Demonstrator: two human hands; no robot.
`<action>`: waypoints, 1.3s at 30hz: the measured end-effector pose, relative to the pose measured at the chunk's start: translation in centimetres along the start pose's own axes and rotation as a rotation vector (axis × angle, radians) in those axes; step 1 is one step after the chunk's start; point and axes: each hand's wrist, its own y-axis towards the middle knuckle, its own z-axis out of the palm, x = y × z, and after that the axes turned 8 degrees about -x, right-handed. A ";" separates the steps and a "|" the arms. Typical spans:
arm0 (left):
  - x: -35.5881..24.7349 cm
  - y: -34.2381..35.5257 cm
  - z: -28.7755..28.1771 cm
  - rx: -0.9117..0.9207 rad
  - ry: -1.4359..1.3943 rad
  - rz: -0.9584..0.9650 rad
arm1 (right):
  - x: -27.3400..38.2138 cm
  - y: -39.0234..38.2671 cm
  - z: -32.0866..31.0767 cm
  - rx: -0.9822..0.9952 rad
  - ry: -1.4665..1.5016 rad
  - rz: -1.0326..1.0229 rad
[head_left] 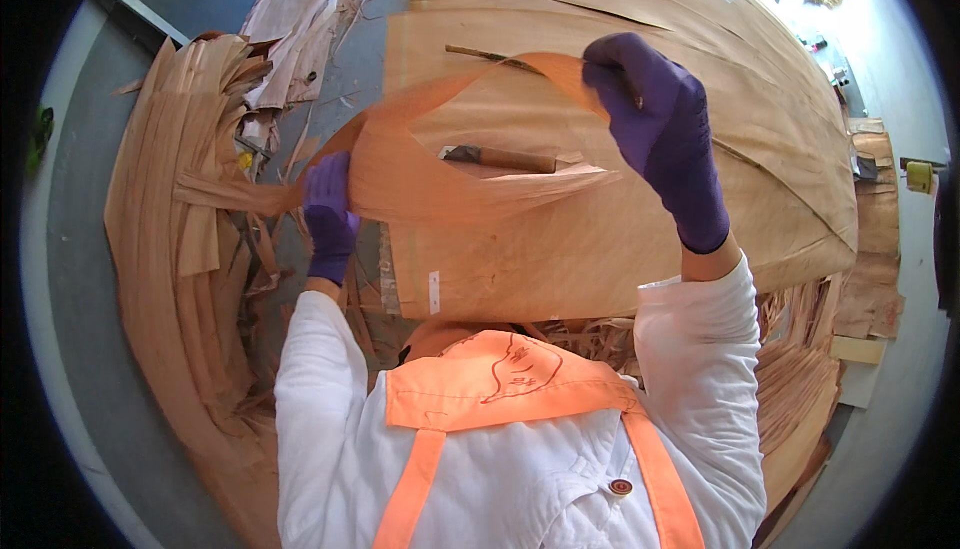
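A thin, reddish-brown wood veneer strip (pixel 400 164) arches above the broad veneer stack (pixel 600 249), partly smeared by motion. Its raised end is gripped in my right hand (pixel 655 119), in a purple glove, with the fingers closed. Further left, my left hand (pixel 330 209), gloved likewise, is closed round the strip's other part, though some fingers are hidden. Under the arch, a tool with a wooden handle (pixel 515 160) and a dark end lies on the stack. Behind the strip shows a thin brown stick or slit (pixel 475 52).
A bundle of long veneer strips (pixel 165 179) runs down the left side. Torn pale scraps (pixel 300 24) lie at the far left, with more veneer (pixel 800 399) at the lower right. A grey metal edge (pixel 75 279) curves along the left.
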 end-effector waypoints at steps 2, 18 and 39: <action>-1.4 3.1 -2.2 -0.017 0.032 0.064 | -1.9 -0.8 -0.6 -0.049 -0.011 0.069; -12.1 33.7 5.2 -0.122 0.574 0.319 | -10.7 -8.9 -6.6 -0.430 -0.163 0.299; -24.9 33.3 21.0 0.398 -1.878 -0.958 | -12.3 -3.9 -9.9 -0.611 0.068 0.204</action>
